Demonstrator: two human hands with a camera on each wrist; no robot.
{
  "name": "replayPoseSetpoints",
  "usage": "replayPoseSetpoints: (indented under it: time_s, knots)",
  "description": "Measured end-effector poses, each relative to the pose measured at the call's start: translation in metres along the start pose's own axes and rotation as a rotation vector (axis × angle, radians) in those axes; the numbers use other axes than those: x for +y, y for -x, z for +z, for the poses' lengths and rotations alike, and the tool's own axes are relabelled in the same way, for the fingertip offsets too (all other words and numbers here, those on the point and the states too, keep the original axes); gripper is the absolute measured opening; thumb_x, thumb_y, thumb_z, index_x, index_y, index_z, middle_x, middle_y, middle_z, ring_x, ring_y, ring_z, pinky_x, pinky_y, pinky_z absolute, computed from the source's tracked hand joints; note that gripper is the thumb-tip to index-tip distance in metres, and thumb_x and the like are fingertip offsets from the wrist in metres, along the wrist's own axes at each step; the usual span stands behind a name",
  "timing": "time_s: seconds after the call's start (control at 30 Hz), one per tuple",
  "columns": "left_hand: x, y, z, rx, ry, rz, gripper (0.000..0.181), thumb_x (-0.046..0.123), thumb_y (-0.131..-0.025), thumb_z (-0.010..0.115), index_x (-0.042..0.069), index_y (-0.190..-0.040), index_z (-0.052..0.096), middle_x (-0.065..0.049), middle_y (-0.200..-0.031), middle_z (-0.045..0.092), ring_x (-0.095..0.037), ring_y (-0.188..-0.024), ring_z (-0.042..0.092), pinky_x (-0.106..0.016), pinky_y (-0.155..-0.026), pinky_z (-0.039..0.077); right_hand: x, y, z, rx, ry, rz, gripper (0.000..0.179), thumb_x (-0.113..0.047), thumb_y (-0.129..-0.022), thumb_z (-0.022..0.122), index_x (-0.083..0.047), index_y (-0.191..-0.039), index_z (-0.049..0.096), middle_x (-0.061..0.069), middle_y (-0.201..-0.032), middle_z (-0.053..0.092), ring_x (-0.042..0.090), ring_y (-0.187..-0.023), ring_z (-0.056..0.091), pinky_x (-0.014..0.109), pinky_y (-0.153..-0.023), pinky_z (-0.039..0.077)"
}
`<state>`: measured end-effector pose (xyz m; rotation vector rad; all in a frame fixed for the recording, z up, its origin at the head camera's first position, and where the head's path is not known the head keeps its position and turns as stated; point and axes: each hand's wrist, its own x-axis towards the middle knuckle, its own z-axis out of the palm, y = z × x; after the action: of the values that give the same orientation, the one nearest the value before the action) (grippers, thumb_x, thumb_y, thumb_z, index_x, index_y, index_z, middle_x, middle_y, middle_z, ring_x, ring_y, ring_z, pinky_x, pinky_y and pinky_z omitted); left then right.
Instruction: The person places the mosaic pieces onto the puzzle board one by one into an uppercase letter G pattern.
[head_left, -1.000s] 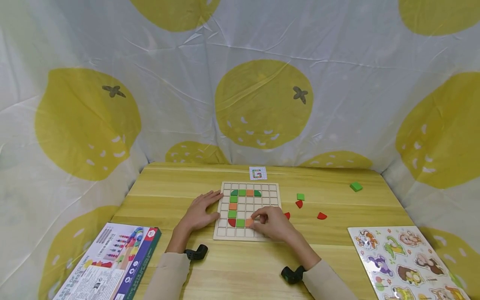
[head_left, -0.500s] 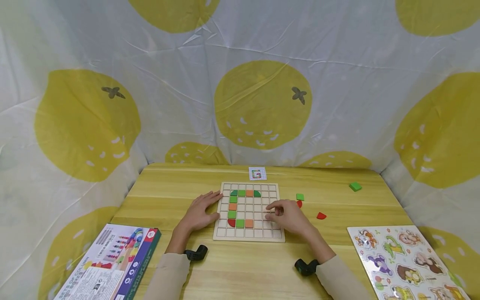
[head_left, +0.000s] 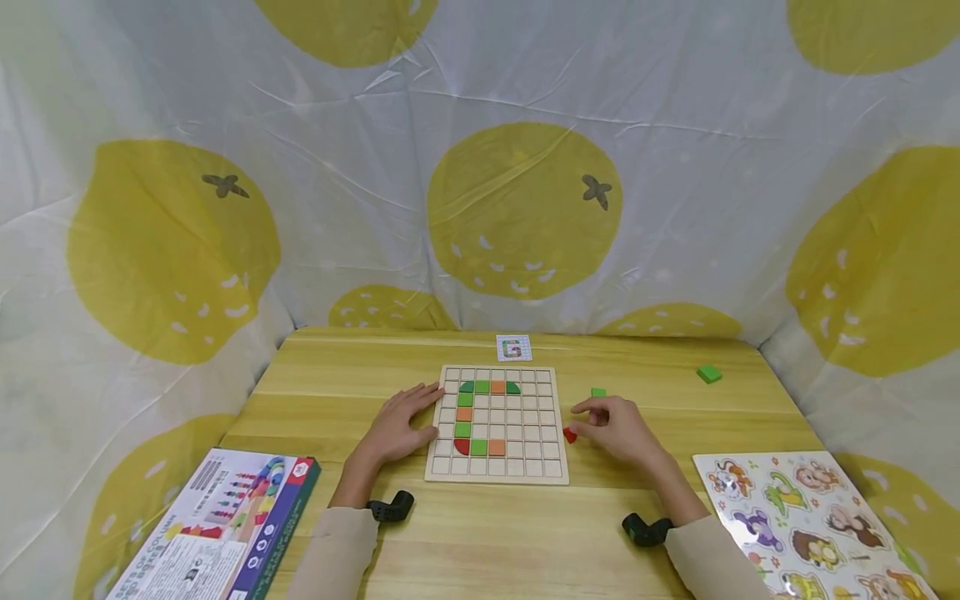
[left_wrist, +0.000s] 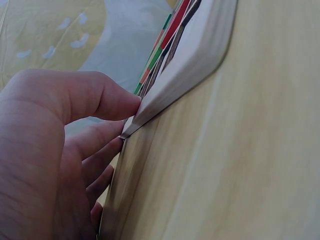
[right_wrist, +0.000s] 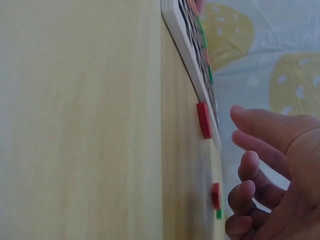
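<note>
A wooden grid board (head_left: 534,423) lies mid-table, with green, orange and red pieces set in it in a C-like outline. My left hand (head_left: 397,423) rests at its left side, thumb (left_wrist: 117,102) and fingertips against the edge. Right of the board, my right hand (head_left: 618,432) hovers over the table, holding nothing, thumb and index finger apart. Just under its fingertips, a red quarter-circle piece (head_left: 570,435) lies beside the board's right edge. Another red piece (right_wrist: 216,196) shows farther along in the right wrist view. A green square (head_left: 598,392) peeks out behind the right hand.
A small pattern card (head_left: 513,348) lies behind the board. Green square pieces (head_left: 708,374) sit at the back right. A printed box (head_left: 217,525) occupies the front left, and an animal picture board (head_left: 806,521) the front right. A lemon-print cloth (head_left: 525,208) encloses the table.
My right hand has let go of the orange square in the bottom row and moved right, off the board, to above the loose red piece. The left hand has stayed in place.
</note>
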<state>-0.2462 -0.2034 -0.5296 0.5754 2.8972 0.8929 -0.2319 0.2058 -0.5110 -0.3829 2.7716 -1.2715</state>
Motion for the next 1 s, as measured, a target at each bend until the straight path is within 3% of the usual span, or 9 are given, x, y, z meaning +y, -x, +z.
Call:
replayPoseSetpoints:
  time_s: [0.33, 0.57, 1.0]
  knots:
    - [0.001, 0.0, -0.002, -0.001, 0.0, 0.0, 0.07, 0.028, -0.09, 0.062, 0.017, -0.157, 0.047, -0.004, -0.165, 0.04, -0.034, -0.157, 0.029, -0.058, -0.128, 0.019, 0.008, 0.007, -0.003, -0.085, 0.007, -0.011, 0.021, -0.013, -0.089, 0.079, -0.011, -0.11, 0.078, -0.001, -0.078, 0.058, 0.011, -0.063, 0.048, 0.02, -0.055, 0.039]
    - [0.0, 0.0, -0.001, -0.011, -0.017, -0.002, 0.07, 0.029, -0.09, 0.062, 0.018, -0.157, 0.046, -0.004, -0.166, 0.039, -0.033, -0.157, 0.028, -0.058, -0.128, 0.019, 0.008, 0.006, 0.003, -0.137, 0.018, -0.042, 0.027, -0.016, -0.088, 0.081, -0.011, -0.114, 0.077, -0.001, -0.079, 0.059, 0.011, -0.067, 0.05, 0.021, -0.058, 0.041]
    - [-0.001, 0.0, 0.0, -0.003, -0.014, 0.003, 0.07, 0.03, -0.09, 0.062, 0.018, -0.157, 0.046, -0.004, -0.166, 0.039, -0.033, -0.157, 0.029, -0.057, -0.128, 0.019, 0.005, 0.004, 0.007, -0.12, 0.03, -0.034, 0.018, -0.019, -0.087, 0.083, -0.013, -0.103, 0.078, -0.002, -0.077, 0.056, 0.011, -0.066, 0.048, 0.021, -0.058, 0.04]
